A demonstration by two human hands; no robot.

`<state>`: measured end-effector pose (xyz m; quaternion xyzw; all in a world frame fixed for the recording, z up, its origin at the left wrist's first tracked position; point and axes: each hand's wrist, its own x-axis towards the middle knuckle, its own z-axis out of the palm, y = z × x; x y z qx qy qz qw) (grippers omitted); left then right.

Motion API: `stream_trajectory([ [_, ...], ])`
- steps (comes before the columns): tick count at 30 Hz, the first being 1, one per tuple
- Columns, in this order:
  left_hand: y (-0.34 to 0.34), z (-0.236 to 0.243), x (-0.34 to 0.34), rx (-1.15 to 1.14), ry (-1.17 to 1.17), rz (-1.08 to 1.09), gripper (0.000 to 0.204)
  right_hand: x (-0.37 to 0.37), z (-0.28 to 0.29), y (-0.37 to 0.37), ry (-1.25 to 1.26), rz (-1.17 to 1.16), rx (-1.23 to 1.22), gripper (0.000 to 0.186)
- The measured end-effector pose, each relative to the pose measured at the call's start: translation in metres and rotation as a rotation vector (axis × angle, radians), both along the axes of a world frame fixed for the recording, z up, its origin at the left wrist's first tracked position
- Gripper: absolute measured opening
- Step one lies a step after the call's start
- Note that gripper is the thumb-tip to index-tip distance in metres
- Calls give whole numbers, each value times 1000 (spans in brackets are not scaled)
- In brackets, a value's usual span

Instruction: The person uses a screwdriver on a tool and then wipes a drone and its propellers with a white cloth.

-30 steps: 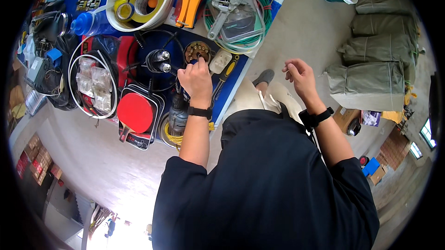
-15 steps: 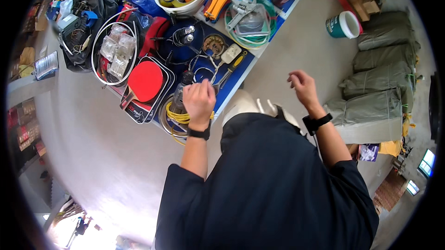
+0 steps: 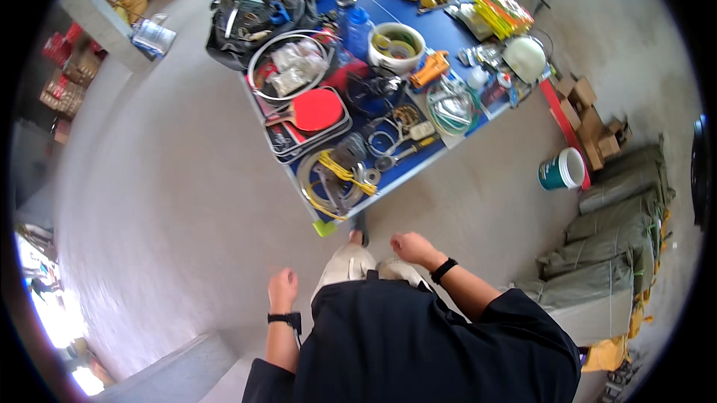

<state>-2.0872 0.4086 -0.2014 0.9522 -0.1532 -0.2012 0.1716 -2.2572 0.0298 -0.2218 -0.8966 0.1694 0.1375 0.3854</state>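
My left hand (image 3: 283,289) hangs at my left side over the bare floor, fingers curled, with nothing visible in it. In front of my waist is my right hand (image 3: 416,248), loosely closed and showing nothing between its fingers. Neither hand touches anything. Nearest ahead is the corner of a blue table (image 3: 418,167), which bears a coiled clear hose (image 3: 305,176), a yellow cord (image 3: 337,167), a yellow-handled screwdriver (image 3: 426,143) and a white power socket (image 3: 422,130). A red table tennis paddle (image 3: 315,110) lies on a black-and-red case to the left.
Farther back on the table stand a white bucket of tape rolls (image 3: 396,64), a blue bottle (image 3: 358,32) and a black bag (image 3: 299,3). A green bucket (image 3: 562,170) lies tipped on the floor at right, near wrapped grey-green bundles (image 3: 597,250) and cardboard boxes (image 3: 590,123).
The table now sits farther ahead and more of it shows. My left hand has dropped from over the table corner to my side; my right hand has swung in front of me.
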Motion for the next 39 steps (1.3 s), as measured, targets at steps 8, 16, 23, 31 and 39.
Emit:
stream_trajectory([
  [8,333,-174,-118,450,657,-358,33,92,9,138,89,304,57,20],
  [16,463,-173,-28,255,530,173,29,158,-105,224,280,266,-151,31],
  [23,559,-176,223,270,193,190,29,265,-92,295,650,29,215,28],
  [31,477,-80,560,24,159,365,29,500,-153,283,670,-130,326,29],
  [39,482,-96,709,-346,767,944,23,864,-133,218,138,75,-162,25],
])
